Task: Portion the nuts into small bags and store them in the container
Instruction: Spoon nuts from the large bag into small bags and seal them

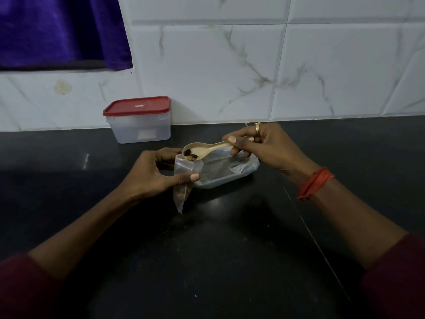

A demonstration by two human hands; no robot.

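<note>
At a dark counter, the right hand grips a beige plastic spoon tipping nuts into a small clear bag pinched open by the left hand; the red-lidded plastic container waits closed, far left, and likely needs opening later.

Lidded container at back left of bench, against wall. Nearer, at centre, large bag lying flat; small bag just left of it, spoon with nuts above its mouth.
</note>
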